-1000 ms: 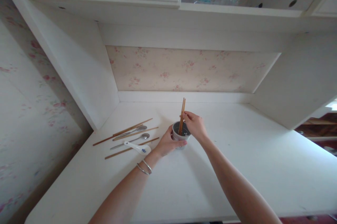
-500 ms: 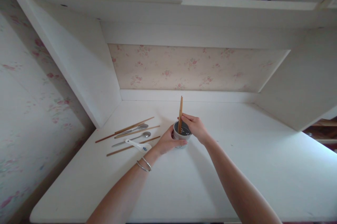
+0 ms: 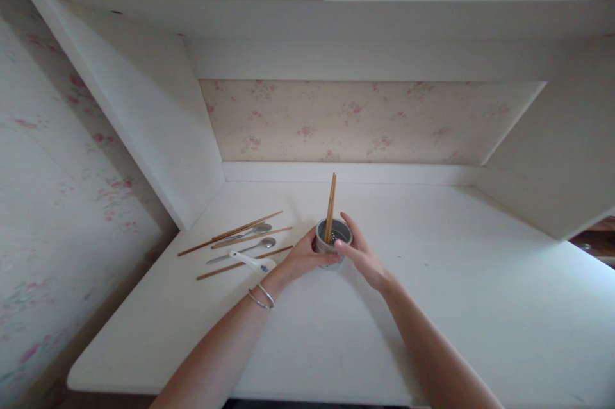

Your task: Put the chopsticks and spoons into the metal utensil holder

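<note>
Wallpaper with pink flowers on a pale ground (image 3: 38,191) fills my frame's left edge. Left of centre I have slim brown wooden chopsticks (image 3: 195,249) and silvery metal spoons (image 3: 268,242) scattered on a white desk (image 3: 129,332); a white ceramic spoon with a blue motif (image 3: 247,261) lies across the lowest chopstick. The left hand (image 3: 303,255), silver bangles (image 3: 260,304) at its wrist, is closed around a round grey cup (image 3: 344,229), thumb across the front, fingers along the left side. I see that cup just below and right of frame centre, a pair of light-brown wooden chopsticks (image 3: 331,207) leaning slightly right inside it. At its right side, the right hand (image 3: 362,255) has thumb and index finger spread, thumb at the near rim; I cannot tell whether it grips.
</note>
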The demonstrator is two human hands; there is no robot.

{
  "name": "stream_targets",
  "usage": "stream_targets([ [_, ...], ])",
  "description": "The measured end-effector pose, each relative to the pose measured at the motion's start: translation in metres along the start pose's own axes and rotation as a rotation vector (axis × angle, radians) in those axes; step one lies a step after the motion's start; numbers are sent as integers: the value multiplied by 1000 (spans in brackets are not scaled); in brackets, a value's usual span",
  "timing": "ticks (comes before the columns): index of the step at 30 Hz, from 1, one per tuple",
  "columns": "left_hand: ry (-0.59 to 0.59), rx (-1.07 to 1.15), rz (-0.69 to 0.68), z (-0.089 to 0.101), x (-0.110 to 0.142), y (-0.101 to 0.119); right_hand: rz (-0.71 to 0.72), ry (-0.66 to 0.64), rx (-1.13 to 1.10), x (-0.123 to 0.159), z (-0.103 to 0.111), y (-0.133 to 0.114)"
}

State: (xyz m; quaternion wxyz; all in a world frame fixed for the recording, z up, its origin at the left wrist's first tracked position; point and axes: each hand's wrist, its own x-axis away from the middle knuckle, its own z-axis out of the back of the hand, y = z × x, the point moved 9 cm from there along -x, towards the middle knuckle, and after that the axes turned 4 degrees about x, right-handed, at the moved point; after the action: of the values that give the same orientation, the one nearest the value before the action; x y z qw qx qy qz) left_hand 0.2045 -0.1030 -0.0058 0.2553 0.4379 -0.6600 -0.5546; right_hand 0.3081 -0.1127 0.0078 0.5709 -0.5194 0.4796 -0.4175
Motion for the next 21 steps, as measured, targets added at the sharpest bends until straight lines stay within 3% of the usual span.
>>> stream_targets([
  [5,3,-84,18,-1,3,2,29,61,55,4,-3,6],
  [10,-63,-270,-39,5,14,25,133,6,97,-1,-7,1],
  [12,-19,-441,-29,25,19,34,138,8,104,-1,-6,2],
  [18,227,-1043,18,121,32,73,87,33,99,-1,-3,10],
  [21,280,-1323,74,167,37,90,84,36,93,-1,-3,10],
])
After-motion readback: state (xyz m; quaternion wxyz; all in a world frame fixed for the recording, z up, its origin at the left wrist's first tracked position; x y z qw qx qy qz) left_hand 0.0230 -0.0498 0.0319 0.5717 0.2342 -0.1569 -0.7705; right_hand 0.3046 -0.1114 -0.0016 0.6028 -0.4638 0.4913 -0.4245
